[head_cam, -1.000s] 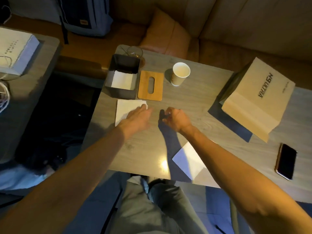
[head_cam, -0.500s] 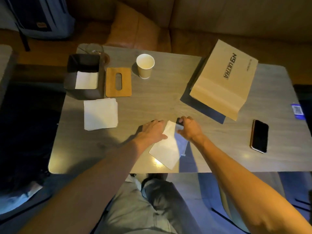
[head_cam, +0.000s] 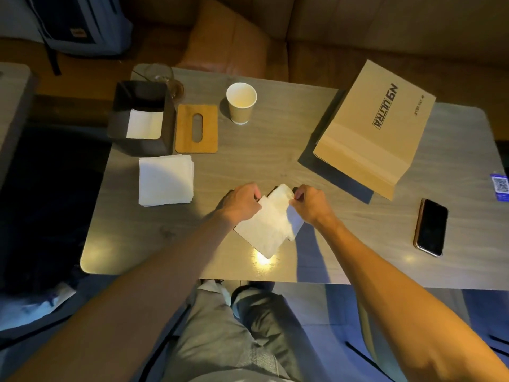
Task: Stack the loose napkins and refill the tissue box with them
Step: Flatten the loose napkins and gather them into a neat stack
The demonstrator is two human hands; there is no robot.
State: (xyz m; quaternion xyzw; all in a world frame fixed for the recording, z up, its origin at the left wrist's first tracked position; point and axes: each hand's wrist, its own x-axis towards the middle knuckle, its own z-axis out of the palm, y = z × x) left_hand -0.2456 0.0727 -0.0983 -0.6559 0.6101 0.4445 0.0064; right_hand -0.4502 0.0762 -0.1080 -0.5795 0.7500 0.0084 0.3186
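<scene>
Head view: both hands, flat on it half a second ago, now pinch the loose napkin near the table's front edge, left hand and right hand lifting its far corners. Stack and open tissue box wait at the far-left corner.

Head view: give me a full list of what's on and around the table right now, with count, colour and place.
tissue box: 1, dark, open, far left corner; white napkins inside
wooden lid: 1, tan, slotted, right of box
napkin stack: 1, white, in front of box
loose napkin: 1, white, table centre, held by both hands
paper cup: 1, tan, far centre
glass: 1, clear, behind box
cardboard box: 1, tan, right
phone: 1, black, right
QR sticker: 1, blue, right edge
backpack: 1, blue, sofa
left hand: gripping napkin
right hand: pinching napkin
</scene>
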